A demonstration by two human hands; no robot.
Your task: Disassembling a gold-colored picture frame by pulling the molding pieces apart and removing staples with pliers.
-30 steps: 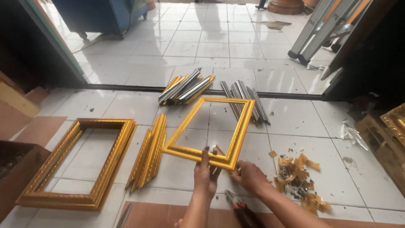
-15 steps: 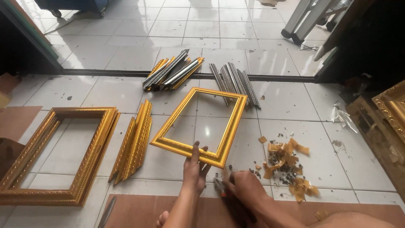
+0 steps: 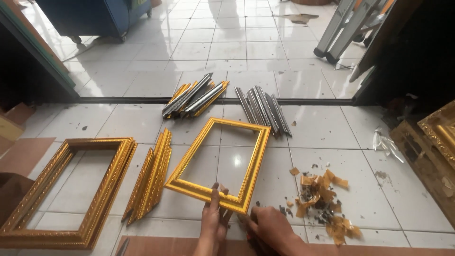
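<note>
A small gold picture frame [image 3: 253, 159] lies flat on the white tiled floor in front of me. My left hand [image 3: 213, 223] rests on its near edge, fingers pressing the moulding. My right hand [image 3: 270, 230] is closed around a dark tool held against the frame's near right corner; the tool is mostly hidden under the hand.
A larger gold frame [image 3: 102, 199] lies at the left, with a stack of gold moulding strips [image 3: 151, 178] beside it. Two bundles of grey and gold strips [image 3: 194, 95] [image 3: 265, 109] lie near the door track. Torn tape scraps [image 3: 322, 199] litter the right. Ornate gold frames [image 3: 441, 137] lean at far right.
The view has shifted slightly, so the frame sits more central. My right hand has moved in closer to the frame's near right corner. My left hand stays on the near edge.
</note>
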